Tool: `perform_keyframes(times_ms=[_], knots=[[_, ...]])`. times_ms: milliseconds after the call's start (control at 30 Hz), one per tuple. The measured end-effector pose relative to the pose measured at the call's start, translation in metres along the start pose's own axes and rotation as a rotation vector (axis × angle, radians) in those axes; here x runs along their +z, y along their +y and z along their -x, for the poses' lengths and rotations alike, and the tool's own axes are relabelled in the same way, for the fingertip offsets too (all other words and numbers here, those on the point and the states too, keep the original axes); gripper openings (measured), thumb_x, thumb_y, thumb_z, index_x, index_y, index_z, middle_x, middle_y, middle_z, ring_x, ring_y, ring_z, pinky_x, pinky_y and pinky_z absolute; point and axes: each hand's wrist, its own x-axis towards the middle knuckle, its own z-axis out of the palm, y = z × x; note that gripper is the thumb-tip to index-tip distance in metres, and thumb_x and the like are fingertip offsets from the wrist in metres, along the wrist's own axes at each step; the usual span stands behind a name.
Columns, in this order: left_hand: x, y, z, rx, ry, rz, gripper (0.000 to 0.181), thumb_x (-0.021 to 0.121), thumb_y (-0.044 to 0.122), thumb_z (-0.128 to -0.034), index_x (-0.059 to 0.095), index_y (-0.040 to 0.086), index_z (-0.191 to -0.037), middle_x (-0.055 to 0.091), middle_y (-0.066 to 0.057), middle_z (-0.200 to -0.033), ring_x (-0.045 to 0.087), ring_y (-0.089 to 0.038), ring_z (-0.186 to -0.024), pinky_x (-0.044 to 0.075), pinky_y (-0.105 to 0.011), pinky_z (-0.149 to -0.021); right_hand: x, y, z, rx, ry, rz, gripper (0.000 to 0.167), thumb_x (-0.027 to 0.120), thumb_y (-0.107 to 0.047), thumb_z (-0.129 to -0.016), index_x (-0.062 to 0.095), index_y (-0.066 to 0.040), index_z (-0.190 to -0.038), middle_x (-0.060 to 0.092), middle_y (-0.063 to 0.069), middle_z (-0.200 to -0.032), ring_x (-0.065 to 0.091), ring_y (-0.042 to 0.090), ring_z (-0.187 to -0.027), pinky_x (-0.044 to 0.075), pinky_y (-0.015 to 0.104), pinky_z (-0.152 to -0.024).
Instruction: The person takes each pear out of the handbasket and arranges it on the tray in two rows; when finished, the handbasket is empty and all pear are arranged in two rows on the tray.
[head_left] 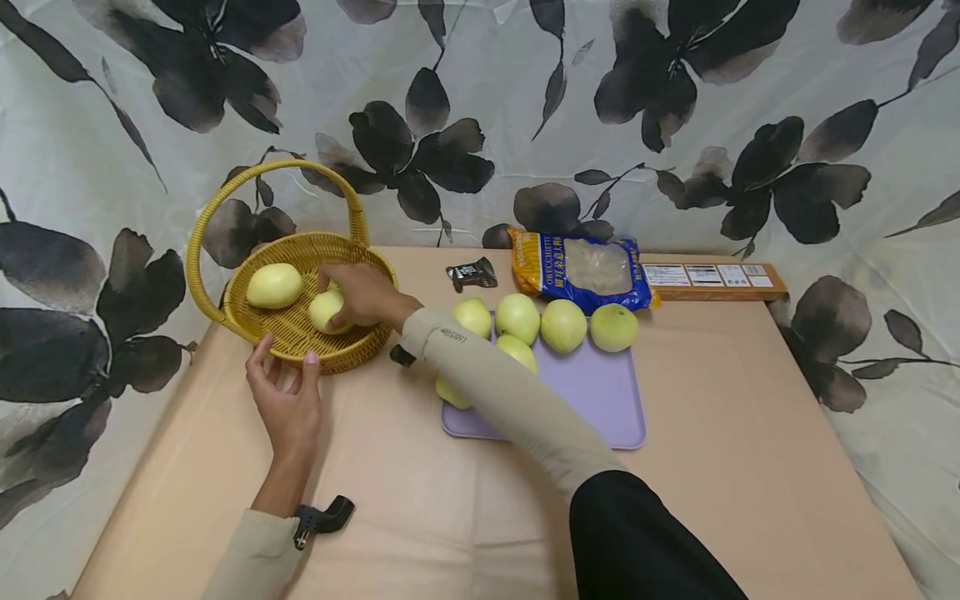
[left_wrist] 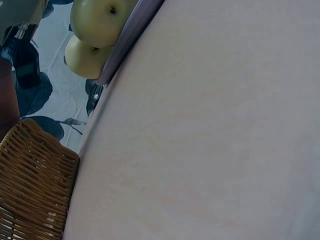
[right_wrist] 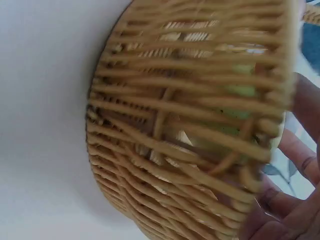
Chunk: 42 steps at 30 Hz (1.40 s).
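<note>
A yellow wicker basket (head_left: 348, 360) with a tall arched handle stands at the table's left. My right hand (head_left: 365, 293) reaches over its rim and holds a pale green apple (head_left: 321, 310) low inside. Another pale apple (head_left: 274, 286) lies to the left in the same basket. With fingers fairly straight, my left hand (head_left: 288, 408) touches the basket's near side. In the right wrist view, the basket's weave (right_wrist: 175, 110) partly hides the apple and the right hand (right_wrist: 295, 200). The left wrist view shows the basket's side (left_wrist: 37, 180), but not the left hand's fingers.
A lilac tray (head_left: 592, 400) right of the basket bears several pale green apples (head_left: 563, 326), partly behind my right sleeve. Behind it lie a small dark wrapped packet (head_left: 472, 273), a blue and yellow orecchiette bag (head_left: 581, 268) and a long brown box (head_left: 712, 292). A floral cloth hangs behind.
</note>
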Motion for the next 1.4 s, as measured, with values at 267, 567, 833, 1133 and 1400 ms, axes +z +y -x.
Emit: perform_keyframes(times_ms=[267,567,833,1133,1400], knots=[[0.001,-0.001,-0.002,0.009,-0.009,0.009,0.069,0.069,0.023,-0.1047,0.031,0.031,-0.163,0.021,0.004,-0.173,0.027,-0.033,-0.160,0.038,-0.056,-0.126,-0.015,-0.006,0.030,-0.054,0.093,-0.047,0.060,0.094,-0.037,-0.083,0.064,-0.023,-0.133,0.067,-0.006,-0.142,0.062,0.014,-0.126,0.048,0.027,-0.103],[0.000,0.002,-0.001,0.029,-0.002,0.015,0.068,0.069,0.022,-0.1041,0.033,0.032,-0.161,0.023,0.003,-0.171,0.030,-0.033,-0.158,0.040,-0.057,-0.124,-0.033,-0.008,0.078,-0.088,0.206,-0.178,0.058,0.093,-0.035,-0.084,0.063,-0.025,-0.134,0.067,-0.003,-0.140,0.059,0.013,-0.129,0.047,0.031,-0.104],[-0.001,0.002,0.000,0.036,-0.004,0.005,0.068,0.069,0.023,-0.1045,0.033,0.031,-0.162,0.023,0.003,-0.172,0.029,-0.034,-0.159,0.040,-0.056,-0.124,-0.039,0.004,0.126,-0.114,0.290,-0.310,0.059,0.094,-0.030,-0.084,0.063,-0.024,-0.134,0.066,-0.004,-0.136,0.061,0.013,-0.120,0.054,0.024,-0.096],[-0.001,-0.001,0.000,0.036,-0.009,0.001,0.068,0.068,0.024,-0.1046,0.032,0.029,-0.162,0.022,0.003,-0.172,0.028,-0.032,-0.159,0.041,-0.053,-0.124,-0.045,0.023,0.173,-0.094,0.354,-0.401,0.059,0.095,-0.023,-0.082,0.066,-0.020,-0.132,0.064,0.002,-0.139,0.062,0.018,-0.121,0.062,0.024,-0.091],[0.000,-0.003,-0.001,0.026,-0.012,0.010,0.068,0.068,0.023,-0.1048,0.032,0.029,-0.162,0.021,0.002,-0.172,0.028,-0.032,-0.159,0.039,-0.054,-0.124,-0.050,0.043,0.208,-0.045,0.393,-0.456,0.060,0.094,-0.018,-0.082,0.067,-0.017,-0.135,0.063,0.002,-0.143,0.061,0.019,-0.133,0.064,0.030,-0.091]])
